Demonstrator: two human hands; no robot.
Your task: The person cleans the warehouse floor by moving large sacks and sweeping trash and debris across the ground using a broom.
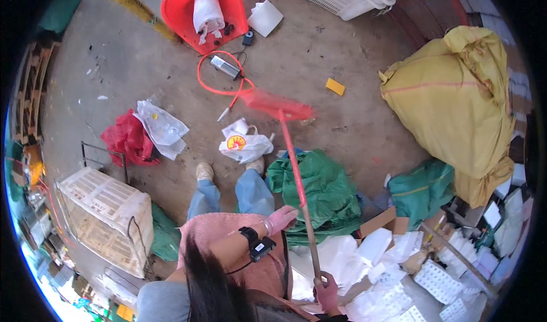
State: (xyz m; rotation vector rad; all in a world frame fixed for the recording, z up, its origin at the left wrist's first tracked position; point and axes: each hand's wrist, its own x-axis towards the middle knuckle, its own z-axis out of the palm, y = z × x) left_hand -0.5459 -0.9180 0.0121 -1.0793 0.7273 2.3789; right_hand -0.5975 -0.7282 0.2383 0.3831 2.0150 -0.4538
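A broom with a blurred red head (279,106) stretches forward from me over the concrete floor. Near its lower end, my right hand (326,292) is closed around the brown part of the handle. My left hand (282,218), with a bracelet and a black wrist device (262,249), is just left of the handle; no fingers show across it. Left of the broom head, a white plastic bag (245,145) with a red and yellow print lies before my shoes. A green woven sack (319,194) lies crumpled beneath the handle.
A red dustpan-like scoop (176,17) holds a white roll. A looped orange cord (199,74) lies below it. Red (128,139) and clear plastic bags lie left, above a white crate (105,208). A large yellow sack (450,100) stands right; white packaging (439,279) is heaped lower right.
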